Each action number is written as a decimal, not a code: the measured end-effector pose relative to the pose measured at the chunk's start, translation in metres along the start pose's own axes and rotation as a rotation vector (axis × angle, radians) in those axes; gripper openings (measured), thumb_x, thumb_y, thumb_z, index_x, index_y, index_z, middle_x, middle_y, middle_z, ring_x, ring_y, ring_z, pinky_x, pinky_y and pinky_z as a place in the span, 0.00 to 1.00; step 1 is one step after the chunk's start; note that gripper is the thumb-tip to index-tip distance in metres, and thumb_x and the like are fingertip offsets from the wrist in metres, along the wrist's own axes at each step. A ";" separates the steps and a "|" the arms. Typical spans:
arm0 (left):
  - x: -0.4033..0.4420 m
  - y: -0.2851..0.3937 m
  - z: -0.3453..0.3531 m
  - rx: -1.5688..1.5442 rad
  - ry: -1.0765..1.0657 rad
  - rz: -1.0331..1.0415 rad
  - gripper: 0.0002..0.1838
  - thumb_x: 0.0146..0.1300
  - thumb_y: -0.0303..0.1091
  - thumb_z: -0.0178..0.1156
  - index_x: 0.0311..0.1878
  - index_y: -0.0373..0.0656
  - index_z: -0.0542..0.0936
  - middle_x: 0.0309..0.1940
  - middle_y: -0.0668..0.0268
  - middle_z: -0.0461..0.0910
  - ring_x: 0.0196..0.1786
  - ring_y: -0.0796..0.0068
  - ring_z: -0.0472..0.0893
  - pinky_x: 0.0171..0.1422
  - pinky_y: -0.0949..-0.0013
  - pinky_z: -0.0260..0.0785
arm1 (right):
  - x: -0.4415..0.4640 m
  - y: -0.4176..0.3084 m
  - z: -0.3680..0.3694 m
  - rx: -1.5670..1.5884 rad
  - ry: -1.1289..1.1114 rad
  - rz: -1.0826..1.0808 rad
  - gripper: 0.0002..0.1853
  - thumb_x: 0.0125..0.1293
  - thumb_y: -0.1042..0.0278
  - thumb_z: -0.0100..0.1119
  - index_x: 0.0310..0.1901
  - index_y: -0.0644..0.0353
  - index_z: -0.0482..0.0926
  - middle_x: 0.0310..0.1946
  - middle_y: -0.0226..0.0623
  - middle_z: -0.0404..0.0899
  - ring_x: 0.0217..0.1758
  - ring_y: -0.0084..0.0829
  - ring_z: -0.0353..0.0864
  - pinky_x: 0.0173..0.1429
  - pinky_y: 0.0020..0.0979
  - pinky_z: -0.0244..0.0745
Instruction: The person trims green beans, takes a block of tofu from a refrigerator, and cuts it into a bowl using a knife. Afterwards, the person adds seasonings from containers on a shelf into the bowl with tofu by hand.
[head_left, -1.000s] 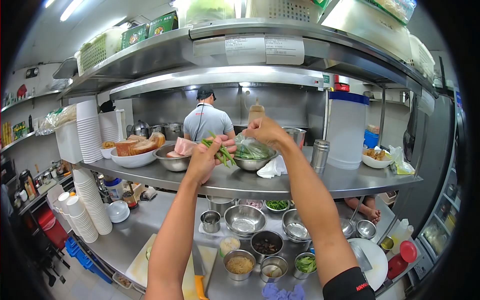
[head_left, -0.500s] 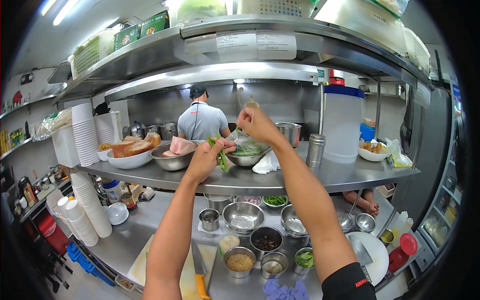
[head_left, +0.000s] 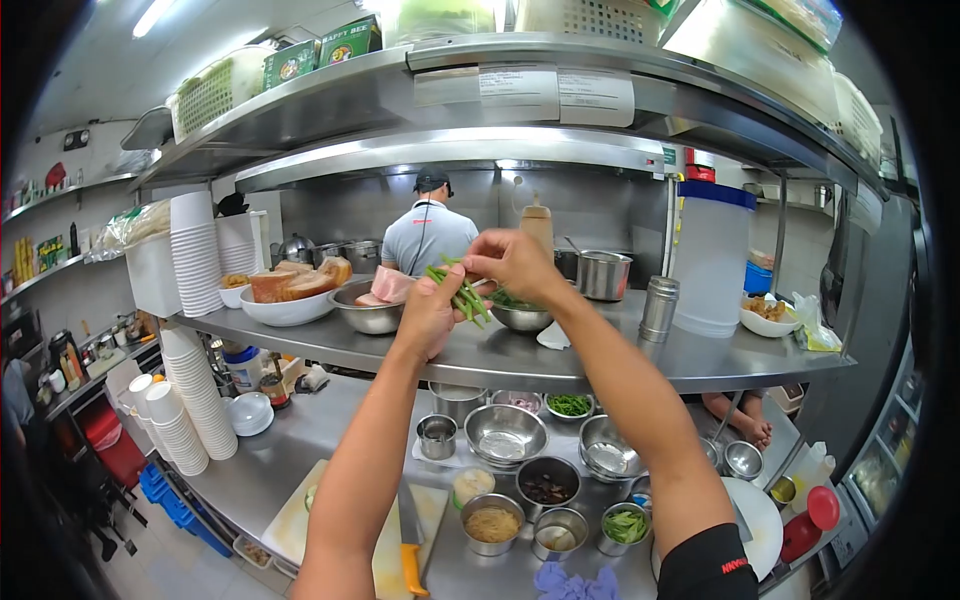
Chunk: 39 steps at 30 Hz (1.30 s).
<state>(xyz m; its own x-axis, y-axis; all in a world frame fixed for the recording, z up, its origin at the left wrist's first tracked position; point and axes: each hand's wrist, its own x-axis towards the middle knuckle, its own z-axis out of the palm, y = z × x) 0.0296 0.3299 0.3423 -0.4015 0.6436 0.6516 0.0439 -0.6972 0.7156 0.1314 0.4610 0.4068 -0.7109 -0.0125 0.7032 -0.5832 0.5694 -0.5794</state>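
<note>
My left hand (head_left: 428, 312) is closed around a small bunch of green beans (head_left: 470, 300), raised over the front edge of the steel shelf. My right hand (head_left: 518, 265) pinches at the upper end of the same bunch, fingertips close to the left thumb. Behind my right hand stands a metal bowl (head_left: 522, 319) with leafy greens, partly covered by the hand. A second metal bowl (head_left: 366, 316) to the left holds pieces of raw meat (head_left: 393, 286).
A white bowl (head_left: 290, 309) of cooked meat and stacked white tubs (head_left: 195, 255) stand left; a metal shaker (head_left: 658, 309) stands right. Below are ingredient bowls, a knife (head_left: 411, 560) on a cutting board (head_left: 432, 505), and a purple cloth (head_left: 575, 582). A co-worker (head_left: 428, 235) stands beyond the shelf.
My right hand has come down and left from above the bowl of greens to the beans in my left hand. The whole view has shifted slightly.
</note>
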 end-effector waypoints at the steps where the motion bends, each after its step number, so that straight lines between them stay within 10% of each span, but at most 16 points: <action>1: 0.002 -0.004 -0.005 -0.006 -0.003 0.009 0.18 0.74 0.40 0.51 0.54 0.33 0.72 0.48 0.56 0.79 0.49 0.66 0.83 0.52 0.62 0.80 | -0.001 0.002 0.007 -0.047 0.002 0.032 0.06 0.68 0.72 0.58 0.39 0.66 0.79 0.30 0.31 0.82 0.30 0.19 0.79 0.35 0.22 0.77; 12: 0.001 -0.001 0.004 0.002 0.051 0.127 0.16 0.74 0.39 0.51 0.51 0.34 0.72 0.45 0.56 0.80 0.45 0.66 0.84 0.52 0.64 0.80 | -0.013 -0.015 0.008 -0.105 -0.078 -0.021 0.12 0.67 0.71 0.60 0.49 0.65 0.82 0.37 0.29 0.83 0.38 0.19 0.79 0.45 0.25 0.76; 16: -0.014 0.011 0.019 -0.139 0.211 0.210 0.17 0.75 0.39 0.49 0.52 0.31 0.68 0.54 0.46 0.76 0.54 0.55 0.81 0.55 0.60 0.79 | -0.044 -0.052 -0.001 -0.440 0.525 -0.477 0.14 0.69 0.66 0.59 0.51 0.63 0.81 0.41 0.30 0.81 0.34 0.19 0.78 0.38 0.22 0.75; 20: -0.047 0.026 0.042 -0.207 0.205 0.303 0.17 0.75 0.39 0.47 0.52 0.30 0.68 0.56 0.44 0.74 0.56 0.54 0.80 0.57 0.59 0.79 | -0.132 -0.090 0.039 0.143 0.431 0.176 0.20 0.70 0.62 0.58 0.59 0.62 0.75 0.45 0.33 0.80 0.39 0.16 0.79 0.25 0.15 0.65; 39: -0.153 0.005 0.055 -0.390 0.350 0.252 0.15 0.76 0.39 0.45 0.53 0.35 0.67 0.60 0.44 0.71 0.62 0.52 0.75 0.62 0.58 0.75 | -0.195 -0.042 0.148 0.702 0.404 0.300 0.09 0.69 0.68 0.57 0.44 0.65 0.79 0.32 0.31 0.80 0.25 0.14 0.73 0.26 0.17 0.66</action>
<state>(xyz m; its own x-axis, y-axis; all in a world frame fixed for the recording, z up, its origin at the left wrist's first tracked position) 0.1418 0.2452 0.2603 -0.7037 0.3465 0.6203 -0.1362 -0.9226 0.3608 0.2364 0.3176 0.2328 -0.7571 0.4259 0.4954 -0.5959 -0.1395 -0.7909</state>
